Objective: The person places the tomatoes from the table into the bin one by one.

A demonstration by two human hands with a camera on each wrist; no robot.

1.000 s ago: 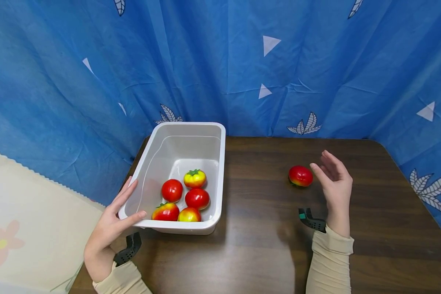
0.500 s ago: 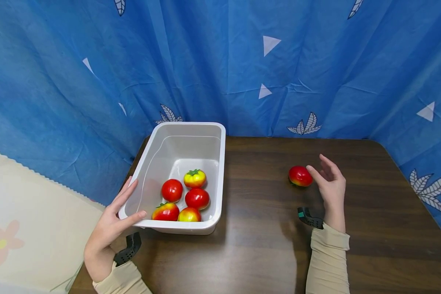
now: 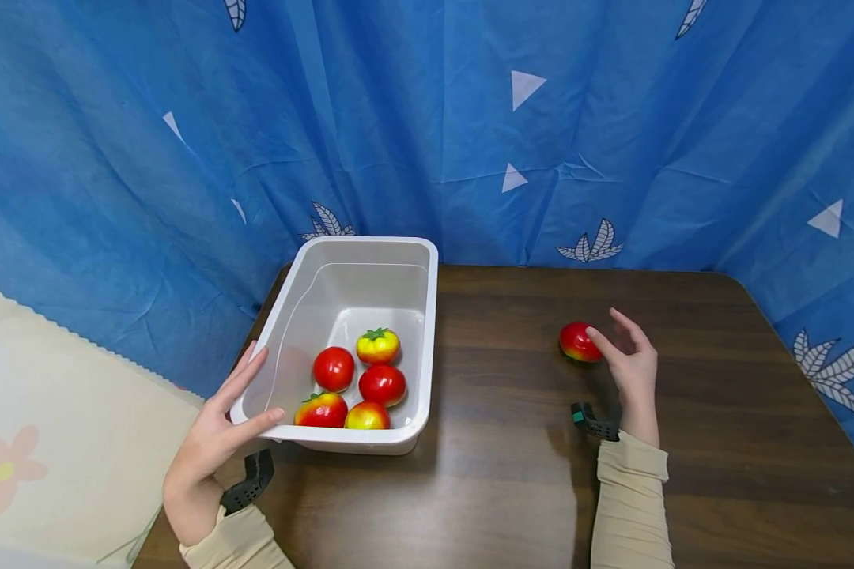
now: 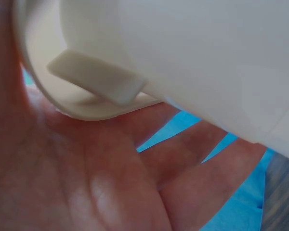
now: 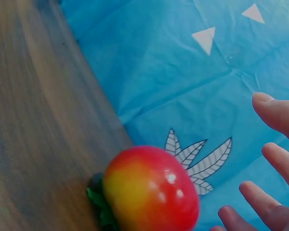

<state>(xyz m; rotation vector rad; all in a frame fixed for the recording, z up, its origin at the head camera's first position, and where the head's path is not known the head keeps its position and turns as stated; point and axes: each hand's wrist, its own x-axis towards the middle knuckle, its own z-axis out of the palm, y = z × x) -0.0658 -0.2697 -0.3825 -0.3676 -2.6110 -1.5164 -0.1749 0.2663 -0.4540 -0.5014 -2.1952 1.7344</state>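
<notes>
A white plastic bin (image 3: 430, 316) stands at the table's left end with several red and yellow tomatoes (image 3: 359, 378) in its near half. My left hand (image 3: 236, 405) rests against the bin's near left corner, fingers straight along the outer wall and thumb lying on the rim. In the left wrist view, the palm (image 4: 86, 183) sits under the bin's rim (image 4: 96, 82). One red tomato (image 3: 576, 342) lies alone on the table to the right. My right hand (image 3: 617, 346) is open just right of it, thumb tip at its side. The spread fingers (image 5: 279, 113) stand apart from the tomato (image 5: 151, 190).
The dark wooden table (image 3: 512, 474) is backed by a blue patterned curtain (image 3: 470, 142) close behind and to the right. A cream cloth with a flower print (image 3: 57, 411) hangs off the left side.
My right hand has lowered and moved left toward the lone tomato until its thumb reaches it. The left hand, bin and tomatoes have not moved.
</notes>
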